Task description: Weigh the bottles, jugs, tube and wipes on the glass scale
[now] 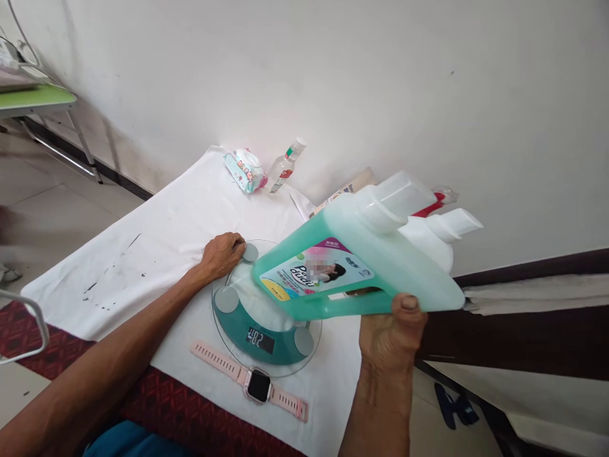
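Note:
My right hand point(404, 324) is closed round the handle of a big detergent bottle point(328, 273) with green liquid, a printed label and a white cap. The bottle leans, its base over a round glass bathroom scale point(247, 330); whether the base touches the glass, I cannot tell. Lit digits show on the scale's display. At the scale's far left rim is my left hand point(223, 254), its fingers curled at the edge beside a round metal pad. A pink-strapped smartwatch point(258, 385) lies flat in front of the scale.
A white cloth point(157, 247) covers the table against the wall. Toward its back are a pack of wipes point(246, 170) and a small clear bottle point(285, 168). A white bottle point(428, 244) is partly hidden behind the detergent. A green table point(38, 96) stands far left; slippers point(454, 406) lie on the floor.

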### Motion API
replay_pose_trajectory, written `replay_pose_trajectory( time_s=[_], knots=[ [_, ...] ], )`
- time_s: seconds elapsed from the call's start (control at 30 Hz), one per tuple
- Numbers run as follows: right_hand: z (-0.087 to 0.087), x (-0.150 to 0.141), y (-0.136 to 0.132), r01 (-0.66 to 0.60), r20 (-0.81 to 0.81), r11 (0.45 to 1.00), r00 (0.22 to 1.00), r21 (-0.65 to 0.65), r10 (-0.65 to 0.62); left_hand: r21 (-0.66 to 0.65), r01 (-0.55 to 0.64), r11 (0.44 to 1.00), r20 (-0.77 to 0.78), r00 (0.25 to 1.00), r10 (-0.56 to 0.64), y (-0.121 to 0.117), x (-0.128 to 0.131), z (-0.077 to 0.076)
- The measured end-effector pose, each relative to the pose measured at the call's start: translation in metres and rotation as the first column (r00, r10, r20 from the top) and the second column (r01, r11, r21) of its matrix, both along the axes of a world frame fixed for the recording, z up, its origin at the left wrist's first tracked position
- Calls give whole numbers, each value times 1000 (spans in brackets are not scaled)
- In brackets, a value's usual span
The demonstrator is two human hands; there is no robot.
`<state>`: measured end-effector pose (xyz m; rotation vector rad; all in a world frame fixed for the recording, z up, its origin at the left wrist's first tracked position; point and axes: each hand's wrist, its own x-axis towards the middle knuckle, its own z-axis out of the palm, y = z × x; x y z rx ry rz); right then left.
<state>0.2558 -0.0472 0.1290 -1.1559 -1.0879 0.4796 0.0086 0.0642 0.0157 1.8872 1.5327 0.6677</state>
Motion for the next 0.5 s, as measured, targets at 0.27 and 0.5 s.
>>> replay_pose_trajectory(
  time_s=[0.27, 0.5],
  knots=[
    [-11, 8, -29, 32, 67, 999, 997, -42, -29, 11, 5, 1000, -26, 1000, -5, 0, 0, 1],
    [-39, -2, -29, 82, 70, 994, 995, -75, -77, 24, 7, 1000, -37, 999, -6, 0, 0, 0]
  ],
)
